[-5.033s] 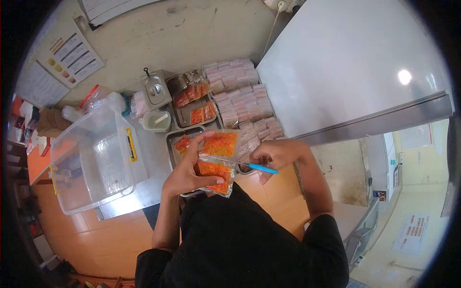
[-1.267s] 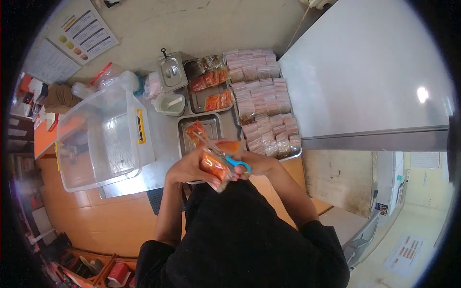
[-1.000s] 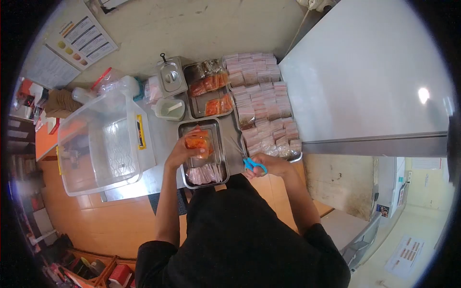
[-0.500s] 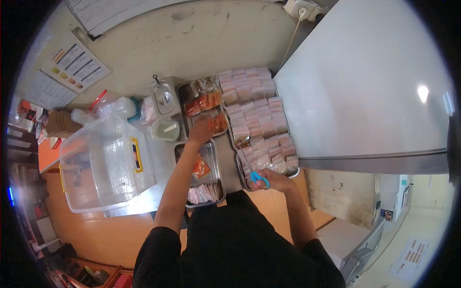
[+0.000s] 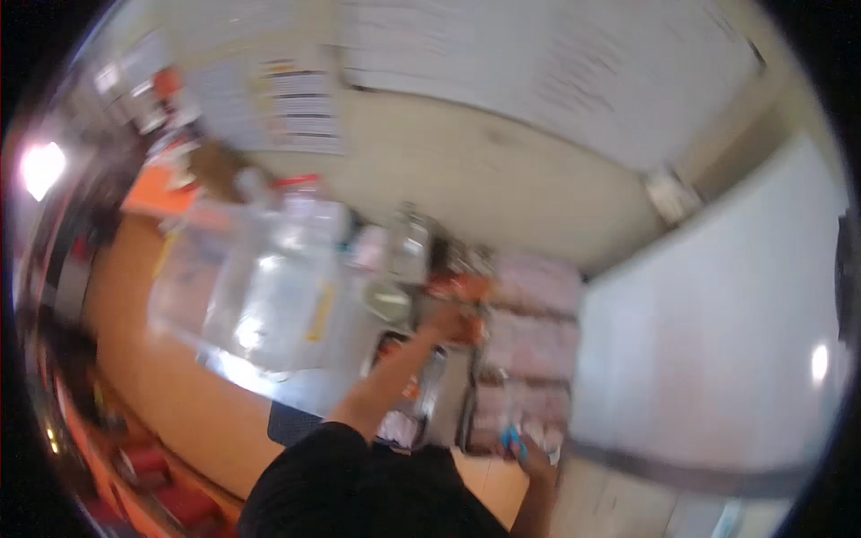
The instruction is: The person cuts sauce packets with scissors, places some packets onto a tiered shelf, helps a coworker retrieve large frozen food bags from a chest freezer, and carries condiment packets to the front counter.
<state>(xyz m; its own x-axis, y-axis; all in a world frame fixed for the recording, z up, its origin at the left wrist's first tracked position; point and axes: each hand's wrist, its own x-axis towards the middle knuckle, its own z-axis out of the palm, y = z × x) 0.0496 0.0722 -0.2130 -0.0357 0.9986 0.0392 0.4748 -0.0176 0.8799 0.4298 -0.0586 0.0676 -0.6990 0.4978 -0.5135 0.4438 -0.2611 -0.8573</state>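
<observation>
Motion blurs the whole view. My left hand [image 5: 446, 321] reaches into the upper metal tray, at the orange packets [image 5: 470, 330]; its fingers are smeared, and whether it grips a packet is unclear. More red-orange packets [image 5: 453, 286] lie just above it. Low on the right, my right hand [image 5: 535, 459] is closed on the blue-handled scissors [image 5: 514, 439], over the rows of pale packets [image 5: 511, 403]. The lower metal tray [image 5: 433, 377], partly behind my left forearm, holds something orange and a group of pale packets [image 5: 399, 429].
A clear plastic bin [image 5: 224, 296] stands on the left of the metal table. A pale green container [image 5: 387, 302] and a lidded steel container [image 5: 410, 251] are beside the trays. A large white panel [image 5: 700, 341] rises on the right, and a whiteboard [image 5: 538, 63] hangs on the wall.
Since a second ago, my left hand has gone from the lower tray to the orange packets in the upper tray. The scissors remain in my right hand. The view has turned, showing more wall.
</observation>
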